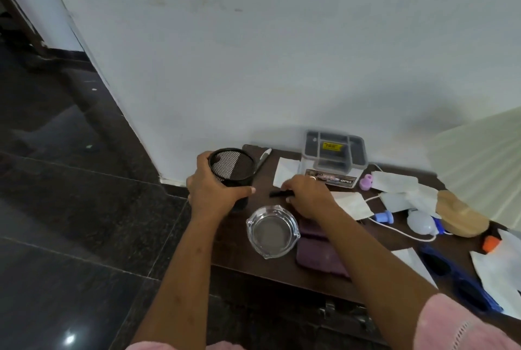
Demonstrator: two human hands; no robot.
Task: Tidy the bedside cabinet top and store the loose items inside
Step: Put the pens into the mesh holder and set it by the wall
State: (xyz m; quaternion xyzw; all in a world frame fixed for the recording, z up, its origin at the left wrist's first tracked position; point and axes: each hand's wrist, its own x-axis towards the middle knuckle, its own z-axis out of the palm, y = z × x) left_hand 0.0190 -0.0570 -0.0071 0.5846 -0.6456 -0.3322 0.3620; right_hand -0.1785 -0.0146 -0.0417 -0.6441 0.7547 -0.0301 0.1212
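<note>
My left hand (214,189) grips a black mesh pen cup (231,166) at the left end of the dark wooden cabinet top (234,242). My right hand (307,194) pinches a small black stick-like item (277,194) that lies on the wood just right of the cup. A silver pen (263,159) lies behind the cup. In front of my right hand stand a glass ashtray (273,232) and a purple case (318,254), which my forearm partly hides.
A clear lidded box (334,159) stands at the wall. Papers (352,204), a white cord (400,232), a purple cap (366,181), a tan object (462,216), an orange cap (490,243) and blue sunglasses (456,279) crowd the right side. Dark tiled floor (70,208) lies to the left.
</note>
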